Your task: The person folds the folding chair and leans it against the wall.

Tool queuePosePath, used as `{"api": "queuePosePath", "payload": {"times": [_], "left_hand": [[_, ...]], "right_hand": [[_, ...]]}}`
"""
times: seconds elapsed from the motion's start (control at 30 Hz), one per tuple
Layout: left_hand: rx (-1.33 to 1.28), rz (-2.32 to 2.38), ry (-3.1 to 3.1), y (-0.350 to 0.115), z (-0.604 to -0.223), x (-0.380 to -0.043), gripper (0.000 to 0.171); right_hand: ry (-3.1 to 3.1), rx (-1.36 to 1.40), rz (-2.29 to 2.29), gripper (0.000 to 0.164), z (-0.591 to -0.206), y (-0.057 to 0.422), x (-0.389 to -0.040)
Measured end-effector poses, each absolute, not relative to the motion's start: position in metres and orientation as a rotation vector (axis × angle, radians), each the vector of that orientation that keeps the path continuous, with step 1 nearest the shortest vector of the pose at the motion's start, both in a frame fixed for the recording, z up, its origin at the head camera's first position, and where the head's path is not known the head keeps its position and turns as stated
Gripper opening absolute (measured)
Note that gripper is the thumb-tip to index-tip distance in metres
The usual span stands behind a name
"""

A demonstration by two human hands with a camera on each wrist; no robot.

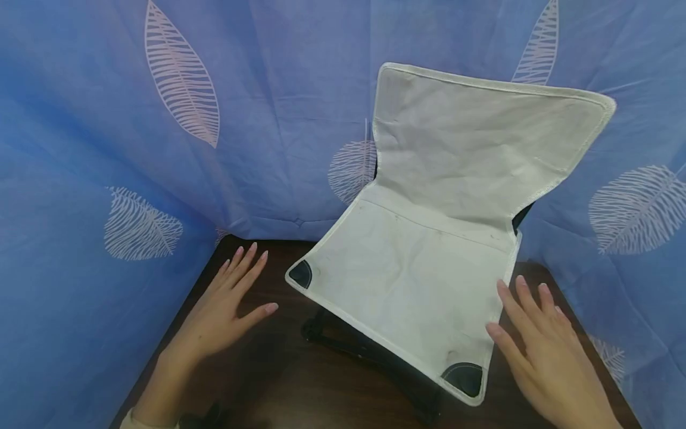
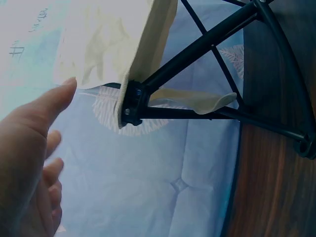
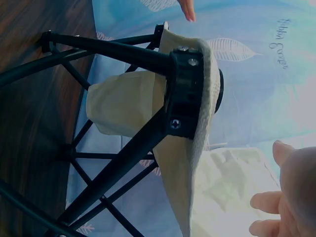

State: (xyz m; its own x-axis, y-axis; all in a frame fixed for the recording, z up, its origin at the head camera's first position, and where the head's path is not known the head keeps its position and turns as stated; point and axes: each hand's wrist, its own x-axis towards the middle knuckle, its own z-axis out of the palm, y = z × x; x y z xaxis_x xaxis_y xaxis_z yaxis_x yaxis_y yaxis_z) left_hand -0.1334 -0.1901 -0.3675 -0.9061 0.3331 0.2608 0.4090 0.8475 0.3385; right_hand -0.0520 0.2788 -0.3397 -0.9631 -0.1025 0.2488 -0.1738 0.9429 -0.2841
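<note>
Chair (image 1: 412,268) being held up by table (image 1: 292,393), between left hand (image 1: 217,313) and right hand (image 1: 549,351), right nearer | long way being pointed up, away | fingers (image 1: 250,277) being held loose, nothing gripped | right hand's touch can't be told

One folding camp chair (image 1: 412,262), two dark corner patches (image 1: 464,379), one wooden table (image 1: 321,399), one left hand (image 1: 217,313), one right hand (image 1: 543,345), perhaps seven leaf prints (image 1: 182,77).
</note>
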Motion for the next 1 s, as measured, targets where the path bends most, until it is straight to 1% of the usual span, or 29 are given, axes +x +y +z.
{"api": "queuePosePath", "payload": {"times": [0.2, 0.5, 0.6, 0.83, 1.0], "left_hand": [[-0.65, -0.652, -2.788, -0.187, -0.369, -0.139, 0.095], [-0.768, -0.679, -2.682, -0.181, -0.377, -0.146, 0.095], [-0.793, -0.692, -2.672, -0.178, -0.379, -0.149, 0.095], [-0.834, -0.711, -2.664, -0.168, -0.381, -0.156, 0.093], [-0.899, -0.739, -2.658, -0.16, -0.385, -0.161, 0.089]], "right_hand": [[-2.917, 0.302, 0.477, 0.067, -0.338, 0.275, -0.056], [-2.802, 0.671, 0.378, 0.081, -0.333, 0.263, -0.051], [-2.761, 0.775, 0.37, 0.084, -0.333, 0.261, -0.05], [-2.661, 1.022, 0.384, 0.085, -0.337, 0.258, -0.05], [-2.588, 1.159, 0.382, 0.081, -0.339, 0.256, -0.05]]}}
